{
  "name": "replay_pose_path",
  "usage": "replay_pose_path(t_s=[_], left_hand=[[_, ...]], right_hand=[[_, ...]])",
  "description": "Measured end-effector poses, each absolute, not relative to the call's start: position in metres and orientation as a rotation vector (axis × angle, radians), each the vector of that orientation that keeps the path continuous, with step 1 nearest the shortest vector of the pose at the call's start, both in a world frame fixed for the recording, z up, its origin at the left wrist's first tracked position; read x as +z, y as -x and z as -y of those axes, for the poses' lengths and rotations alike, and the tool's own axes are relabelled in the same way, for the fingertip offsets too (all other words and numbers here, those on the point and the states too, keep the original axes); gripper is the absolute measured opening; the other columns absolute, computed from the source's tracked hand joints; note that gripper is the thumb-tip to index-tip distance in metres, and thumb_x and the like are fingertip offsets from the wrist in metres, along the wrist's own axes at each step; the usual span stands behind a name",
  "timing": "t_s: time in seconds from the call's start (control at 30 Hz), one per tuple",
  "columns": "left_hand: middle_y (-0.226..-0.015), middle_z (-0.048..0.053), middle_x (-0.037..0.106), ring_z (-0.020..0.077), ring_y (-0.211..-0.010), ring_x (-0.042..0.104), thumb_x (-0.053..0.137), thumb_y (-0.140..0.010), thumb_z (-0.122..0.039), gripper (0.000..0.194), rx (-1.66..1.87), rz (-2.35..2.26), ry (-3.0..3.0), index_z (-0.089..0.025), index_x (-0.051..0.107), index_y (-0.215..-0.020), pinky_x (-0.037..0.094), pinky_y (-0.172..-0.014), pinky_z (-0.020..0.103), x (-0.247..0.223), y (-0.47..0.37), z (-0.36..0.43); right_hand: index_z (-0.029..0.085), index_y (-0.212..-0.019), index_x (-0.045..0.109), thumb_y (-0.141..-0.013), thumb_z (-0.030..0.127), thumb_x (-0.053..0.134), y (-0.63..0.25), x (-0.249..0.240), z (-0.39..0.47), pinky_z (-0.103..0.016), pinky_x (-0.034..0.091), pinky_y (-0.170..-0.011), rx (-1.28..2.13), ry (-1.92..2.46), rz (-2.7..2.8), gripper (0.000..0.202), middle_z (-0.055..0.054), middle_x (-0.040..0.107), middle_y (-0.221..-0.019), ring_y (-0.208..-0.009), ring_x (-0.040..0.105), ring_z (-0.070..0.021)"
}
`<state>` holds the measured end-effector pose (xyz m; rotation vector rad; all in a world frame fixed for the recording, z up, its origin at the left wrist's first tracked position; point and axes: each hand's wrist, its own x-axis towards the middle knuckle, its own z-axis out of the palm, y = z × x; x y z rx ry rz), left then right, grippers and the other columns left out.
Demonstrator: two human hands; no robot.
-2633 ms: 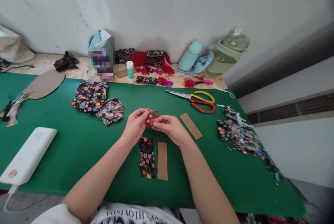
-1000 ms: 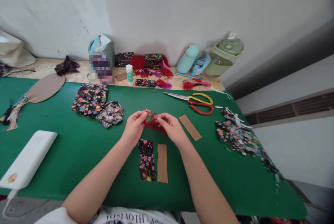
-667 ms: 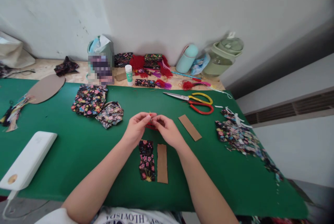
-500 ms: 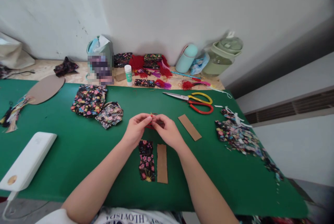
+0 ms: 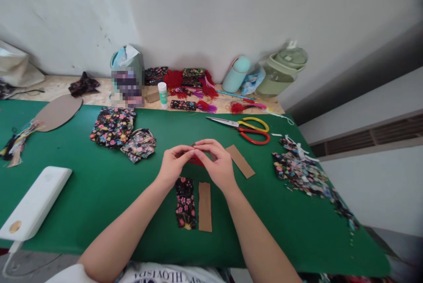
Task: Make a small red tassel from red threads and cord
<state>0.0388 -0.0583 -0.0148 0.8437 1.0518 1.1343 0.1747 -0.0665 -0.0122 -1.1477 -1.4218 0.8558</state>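
My left hand (image 5: 173, 162) and my right hand (image 5: 216, 159) meet above the table, thumbs and fingertips pinched together. Between them is a small red piece (image 5: 195, 160), mostly hidden by the fingers; its kind does not show clearly. Just below the hands lies a strip of black floral fabric (image 5: 186, 203). Beside it on the right is a brown cardboard strip (image 5: 205, 207). A second cardboard strip (image 5: 243, 163) lies at an angle to the right of my right hand.
Scissors (image 5: 239, 125) with yellow and red handles lie beyond my right hand. Floral fabric pieces (image 5: 114, 126) are at left, fabric scraps (image 5: 302, 168) at right. A glue stick (image 5: 162, 95) and red tassels (image 5: 173, 79) stand along the back. A white power bank (image 5: 36, 203) lies at left.
My right hand has shifted slightly right and its fingers have changed position at the pinch. The red piece shows a bit more below the fingers. Everything on the table stays in place.
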Motion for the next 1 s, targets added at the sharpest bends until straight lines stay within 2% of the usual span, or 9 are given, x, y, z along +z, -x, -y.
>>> replay_pose_path(t_s=[0.23,0.63,0.73,0.87,0.93,1.0], left_hand=[[-0.065,0.003,0.071,0.0127,-0.061,0.061,0.08,-0.06,-0.034,0.022,1.135,-1.091,-0.888,-0.015,0.073,-0.067,0.05,-0.066,0.026,-0.0169,-0.0396,0.0591],[-0.07,0.004,0.07,0.0138,-0.066,0.062,0.08,-0.061,-0.032,0.022,1.143,-1.056,-0.886,-0.014,0.07,-0.067,0.051,-0.07,0.029,-0.0153,-0.0398,0.0603],[-0.079,0.005,0.07,0.015,-0.073,0.063,0.08,-0.063,-0.03,0.024,1.167,-1.049,-0.889,-0.014,0.066,-0.075,0.051,-0.073,0.03,-0.0155,-0.0391,0.0609],[-0.099,0.007,0.069,0.0175,-0.095,0.063,0.08,-0.063,-0.026,0.038,1.239,-0.918,-0.839,-0.017,0.058,-0.092,0.049,-0.085,0.03,-0.0155,-0.0392,0.0618],[-0.099,0.007,0.068,0.0176,-0.096,0.063,0.079,-0.065,-0.028,0.041,1.216,-0.818,-0.824,-0.017,0.056,-0.098,0.049,-0.085,0.03,-0.0166,-0.0399,0.0626],[-0.096,0.006,0.066,0.0165,-0.088,0.062,0.077,-0.068,-0.031,0.043,1.171,-0.747,-0.824,-0.018,0.056,-0.103,0.049,-0.077,0.029,-0.018,-0.0406,0.0637]], right_hand=[[0.023,-0.076,0.069,-0.082,0.025,0.064,-0.1759,-0.0119,0.0661,-0.037,0.052,-0.083,0.833,1.162,1.415,0.007,-0.005,0.064,-0.09,-0.089,0.063,-0.0191],[0.021,-0.076,0.064,-0.085,0.028,0.059,-0.1731,-0.0125,0.0662,-0.035,0.052,-0.082,0.841,1.208,1.407,0.012,-0.006,0.06,-0.095,-0.09,0.06,-0.0184],[0.021,-0.077,0.063,-0.086,0.028,0.058,-0.1742,-0.0124,0.0658,-0.037,0.05,-0.087,0.839,1.203,1.43,0.012,-0.007,0.059,-0.096,-0.093,0.059,-0.0189],[0.022,-0.077,0.063,-0.085,0.028,0.059,-0.1749,-0.0117,0.0663,-0.04,0.046,-0.095,0.83,1.201,1.481,0.01,-0.007,0.058,-0.1,-0.101,0.057,-0.0202],[0.022,-0.077,0.063,-0.084,0.028,0.06,-0.1741,-0.0116,0.067,-0.04,0.046,-0.095,0.84,1.205,1.501,0.01,-0.007,0.057,-0.103,-0.103,0.056,-0.0208],[0.022,-0.076,0.064,-0.084,0.028,0.06,-0.1732,-0.0118,0.0675,-0.04,0.046,-0.094,0.852,1.209,1.518,0.011,-0.007,0.056,-0.105,-0.105,0.056,-0.0212]])
